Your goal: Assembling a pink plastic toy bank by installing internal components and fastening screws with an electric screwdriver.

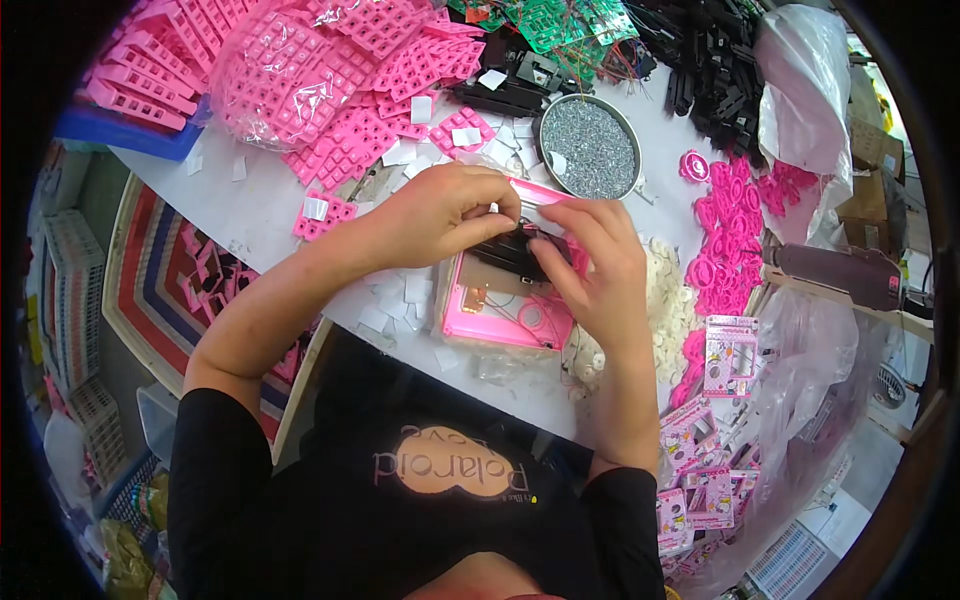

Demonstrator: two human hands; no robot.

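Note:
A pink plastic casing [492, 330] lies on the table in front of me, its inside facing up. Thin wires and a small copper-coloured piece [474, 300] show in its near part. Across its middle sits a black plastic mechanism [508, 256], partly covered by my fingers. My left hand [462, 218] is closed in a pinch at the mechanism's far left side; whatever is between its fingertips is hidden. My right hand [602, 262] grips the mechanism's right side between thumb and fingers.
Pink keypad-like pieces [345, 140] are heaped at the far left. A round tray of small metal parts [590, 150] stands beyond my right hand. Green circuit boards [550, 25], black mechanisms [715, 75], pink rings [728, 240] and cream-coloured pieces [668, 305] lie around. White paper squares are scattered about.

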